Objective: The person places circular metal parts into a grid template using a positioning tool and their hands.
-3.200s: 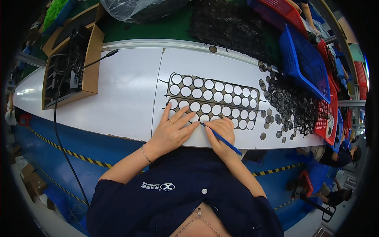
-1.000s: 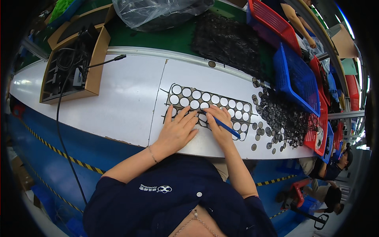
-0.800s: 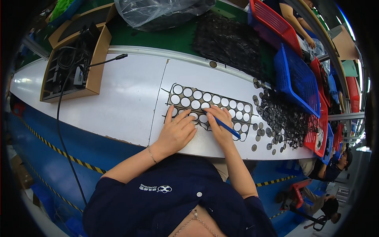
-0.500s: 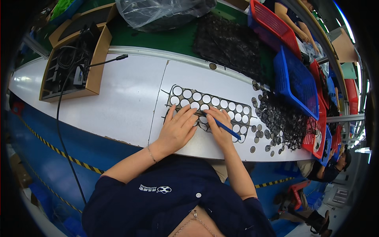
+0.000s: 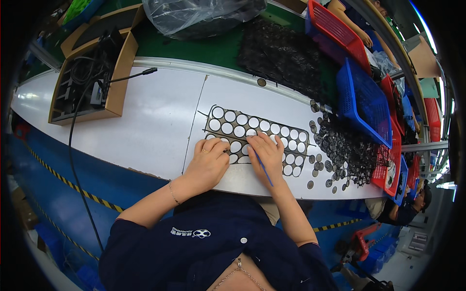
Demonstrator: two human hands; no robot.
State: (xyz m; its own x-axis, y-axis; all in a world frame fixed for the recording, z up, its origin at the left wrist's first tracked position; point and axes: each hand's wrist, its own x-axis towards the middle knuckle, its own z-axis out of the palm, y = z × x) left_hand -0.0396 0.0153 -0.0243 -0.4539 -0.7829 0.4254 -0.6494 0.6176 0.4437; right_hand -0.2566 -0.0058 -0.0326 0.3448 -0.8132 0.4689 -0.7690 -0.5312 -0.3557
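On the white worktop lies a flat black frame sheet (image 5: pixel 307 155) with rows of round openings showing white discs (image 5: pixel 275 129). My left hand (image 5: pixel 208 162) is closed over its near left part, fingers curled and fingertips bunched; whatever they pinch is hidden. Over the sheet's middle rests my right hand (image 5: pixel 269 155), its fingertips on the discs. A slim blue stick-like tool (image 5: pixel 263 169) is held in that hand and slants down toward the wrist. Its upper end is hidden under the fingers.
Right of the sheet is a pile of small dark round pieces (image 5: pixel 347 145), some scattered loose. Blue (image 5: pixel 366 104) and red baskets (image 5: pixel 335 34) stand beyond. A cardboard box (image 5: pixel 124 80) with cables sits at left; a black mesh-like heap (image 5: pixel 281 58) lies behind. Another person works at far right.
My left hand has moved down and left, its spread fingers now curled. My right hand has stayed near the sheet's middle, while the blue tool has swung to a steeper slant.
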